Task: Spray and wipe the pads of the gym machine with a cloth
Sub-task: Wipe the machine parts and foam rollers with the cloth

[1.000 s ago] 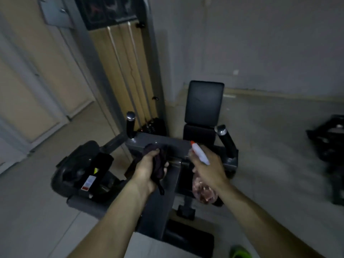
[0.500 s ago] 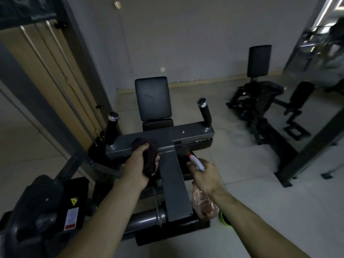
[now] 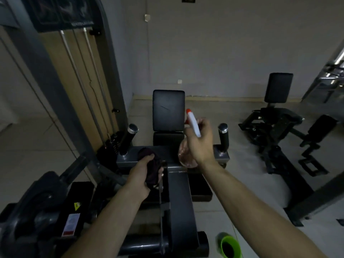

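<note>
Dark cloth [image 3: 151, 165] bunched in our left hand [image 3: 141, 175], fingers curled round it | our right hand [image 3: 202, 144] grips spray bottle [image 3: 193, 124], nozzle toward back pad [image 3: 168, 110]

Head-worn view, forward and down, close above machine [image 3: 178, 192].

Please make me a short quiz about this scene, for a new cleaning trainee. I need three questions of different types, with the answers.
1. True or false: the left hand grips the dark crumpled cloth.
2. What does the right hand hold? A) clear plastic spray bottle with white-and-red nozzle B) a paper towel roll C) nothing
3. Fill in: the upright rectangular padded backrest is coloured ____.
Key: 1 true; 2 A; 3 black.
</note>
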A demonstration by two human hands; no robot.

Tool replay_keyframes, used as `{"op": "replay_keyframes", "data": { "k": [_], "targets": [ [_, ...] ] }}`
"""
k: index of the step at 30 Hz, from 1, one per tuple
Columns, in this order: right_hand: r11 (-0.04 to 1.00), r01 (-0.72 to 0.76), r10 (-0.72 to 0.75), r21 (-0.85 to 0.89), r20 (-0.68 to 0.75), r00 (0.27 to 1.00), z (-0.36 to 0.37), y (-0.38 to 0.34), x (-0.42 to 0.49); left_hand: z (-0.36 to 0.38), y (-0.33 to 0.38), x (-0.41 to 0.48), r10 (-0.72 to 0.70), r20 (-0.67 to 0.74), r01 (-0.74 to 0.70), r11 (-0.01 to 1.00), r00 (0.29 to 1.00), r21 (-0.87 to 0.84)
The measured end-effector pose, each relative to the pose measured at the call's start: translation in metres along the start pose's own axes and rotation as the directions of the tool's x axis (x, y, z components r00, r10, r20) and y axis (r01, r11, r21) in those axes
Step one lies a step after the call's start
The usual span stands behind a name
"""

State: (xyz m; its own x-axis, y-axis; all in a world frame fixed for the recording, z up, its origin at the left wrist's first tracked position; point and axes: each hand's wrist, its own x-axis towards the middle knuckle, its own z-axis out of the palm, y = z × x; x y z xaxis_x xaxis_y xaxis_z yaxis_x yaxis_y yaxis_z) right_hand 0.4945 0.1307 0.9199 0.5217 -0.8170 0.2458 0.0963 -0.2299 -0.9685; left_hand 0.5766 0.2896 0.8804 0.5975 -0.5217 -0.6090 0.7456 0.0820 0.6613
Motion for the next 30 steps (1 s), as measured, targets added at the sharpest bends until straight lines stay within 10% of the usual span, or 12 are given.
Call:
{"op": "replay_keyframes", "data": {
  "k": [18,23,25,28,30],
  "targets": [
    [0.984,-0.033,0.082,-0.172,0.287,0.954,0.007,0.080,0.015,0.011,-0.019,0.005,-0.002,-0.054,0.004,0.999,0.999,0.039],
    [0.948,0.303,-0.252,-0.092,0.358,0.899,-0.057,0.070,-0.053,0.044,-0.036,0.003,-0.131,0.315,0.129,0.991,0.940,0.028],
    [0.961,0.249,-0.184,-0.120,0.396,0.900,-0.072,0.084,-0.071,0.066,-0.045,0.000,-0.236,0.453,0.201,0.972,0.860,0.124],
    [0.982,-0.178,0.178,0.066,0.004,0.984,-0.089,0.121,-0.075,0.086,-0.062,0.002,-0.309,0.321,0.088,0.829,0.895,0.553],
    [0.839,-0.421,0.503,0.344,-0.200,0.841,-0.099,0.143,-0.071,0.078,-0.070,0.012,-0.070,0.270,-0.164,0.642,0.960,0.749]
  ]
}}
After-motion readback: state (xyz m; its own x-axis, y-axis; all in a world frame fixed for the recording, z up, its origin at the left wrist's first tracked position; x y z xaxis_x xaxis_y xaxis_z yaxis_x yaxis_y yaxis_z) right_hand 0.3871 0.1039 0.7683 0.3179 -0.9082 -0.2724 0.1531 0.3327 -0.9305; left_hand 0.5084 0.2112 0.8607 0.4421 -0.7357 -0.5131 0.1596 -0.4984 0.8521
